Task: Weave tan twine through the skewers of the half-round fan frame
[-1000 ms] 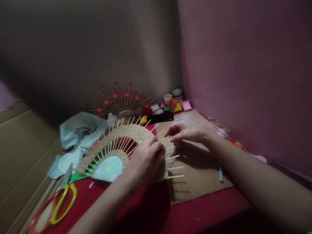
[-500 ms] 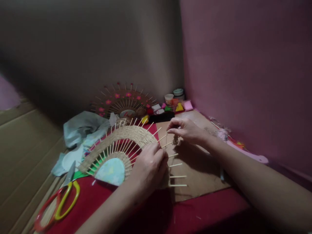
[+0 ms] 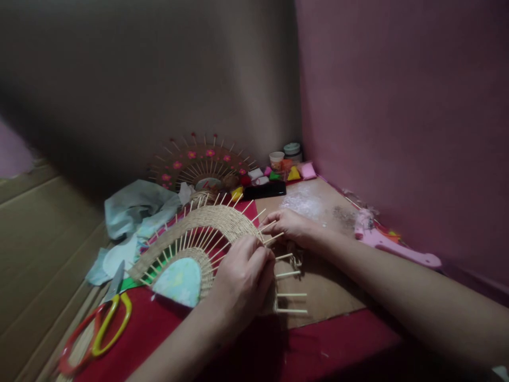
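Observation:
A half-round woven piece [image 3: 199, 225] of tan cord wound over thin wooden sticks lies on the red cloth [image 3: 151, 329], with a pale blue half-disc [image 3: 177, 280] at its centre. My left hand [image 3: 242, 278] is closed on the woven band at its right end, fingers pinched by the sticks. My right hand [image 3: 292, 227] is closed just beyond the stick tips [image 3: 292, 294], pinching what looks like the tan cord; a bit of it hangs below the hand.
A finished fan-shaped piece with pink flowers [image 3: 201, 164] leans on the back wall. Scissors with yellow and red handles [image 3: 99, 331] lie front left. Crumpled pale cloth [image 3: 135, 207], a black phone [image 3: 264, 189], small coloured bits, cups [image 3: 284, 156] and a pink glue gun [image 3: 389, 246] surround the cardboard mat [image 3: 318, 286].
My right hand rose from the sticks half a second ago, then came back down and closer to the woven edge. My left hand stayed on the weave.

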`<state>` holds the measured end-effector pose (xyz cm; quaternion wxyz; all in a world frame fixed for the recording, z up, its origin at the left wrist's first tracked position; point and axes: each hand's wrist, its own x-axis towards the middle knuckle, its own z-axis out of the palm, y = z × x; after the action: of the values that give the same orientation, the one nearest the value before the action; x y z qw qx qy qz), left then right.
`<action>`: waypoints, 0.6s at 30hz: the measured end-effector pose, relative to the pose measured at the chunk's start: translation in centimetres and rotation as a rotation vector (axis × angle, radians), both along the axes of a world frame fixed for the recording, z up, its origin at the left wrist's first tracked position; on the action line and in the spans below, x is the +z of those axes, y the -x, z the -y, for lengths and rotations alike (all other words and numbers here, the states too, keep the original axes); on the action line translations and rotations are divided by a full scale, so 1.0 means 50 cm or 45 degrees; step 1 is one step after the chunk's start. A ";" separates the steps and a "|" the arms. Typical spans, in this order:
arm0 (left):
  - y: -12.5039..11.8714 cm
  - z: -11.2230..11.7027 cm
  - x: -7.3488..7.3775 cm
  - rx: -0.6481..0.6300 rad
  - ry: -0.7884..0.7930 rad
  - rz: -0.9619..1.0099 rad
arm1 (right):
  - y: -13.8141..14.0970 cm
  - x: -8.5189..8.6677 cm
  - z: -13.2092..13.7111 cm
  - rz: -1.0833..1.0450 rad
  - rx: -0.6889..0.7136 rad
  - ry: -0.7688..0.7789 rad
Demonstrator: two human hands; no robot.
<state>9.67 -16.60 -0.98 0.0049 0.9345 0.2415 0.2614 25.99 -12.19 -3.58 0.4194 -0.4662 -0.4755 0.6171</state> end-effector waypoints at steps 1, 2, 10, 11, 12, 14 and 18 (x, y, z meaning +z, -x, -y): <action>0.001 0.001 -0.003 -0.008 -0.005 -0.006 | 0.001 -0.001 -0.001 0.009 -0.012 0.016; 0.001 0.003 -0.007 -0.013 -0.008 -0.016 | 0.002 -0.003 -0.002 0.023 -0.020 0.024; 0.003 0.013 -0.036 -0.048 0.022 -0.039 | -0.003 -0.016 -0.006 -0.373 0.124 0.094; 0.003 0.014 -0.037 -0.056 0.020 -0.050 | -0.004 -0.019 -0.007 -0.435 0.141 0.130; 0.003 0.017 -0.039 -0.061 0.016 -0.061 | -0.005 -0.022 -0.008 -0.489 0.163 0.154; 0.004 0.022 -0.041 -0.068 0.009 -0.090 | -0.006 -0.028 -0.010 -0.565 0.227 0.174; 0.009 0.029 -0.038 -0.105 0.080 -0.076 | -0.005 -0.033 -0.006 -0.637 0.259 0.190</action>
<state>9.23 -18.06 -2.89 0.0376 0.9505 0.2110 0.2252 26.26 -11.88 -5.24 0.4241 -0.2790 -0.3547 0.7852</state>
